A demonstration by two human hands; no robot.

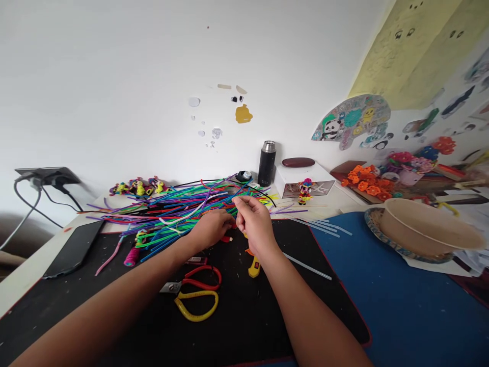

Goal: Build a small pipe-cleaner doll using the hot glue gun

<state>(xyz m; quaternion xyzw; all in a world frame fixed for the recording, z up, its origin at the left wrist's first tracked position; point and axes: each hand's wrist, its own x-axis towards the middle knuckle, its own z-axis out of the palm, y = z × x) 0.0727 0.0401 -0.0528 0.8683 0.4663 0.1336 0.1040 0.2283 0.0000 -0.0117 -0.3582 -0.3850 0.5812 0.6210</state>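
Observation:
Over the far part of the black mat (145, 326), my left hand (214, 228) is closed, with a bit of something red at its fingertips. My right hand (254, 221) sits close beside it, its fingers curled together; what it pinches, if anything, is too small to make out. Behind both hands spreads a pile of coloured pipe cleaners (183, 204). A small red piece with a pale tip (226, 239) is just below my left hand. Scissors with red and yellow handles (196, 306) lie nearer, and a yellow cutter (254, 267) is beneath my right wrist.
A phone (74, 250) lies at the left. Along the wall stand a black bottle (267, 164), a white box (280, 181) and a small figure (305, 191). Glue sticks (309, 266) are at the right, with a large bowl (424, 234) farther right.

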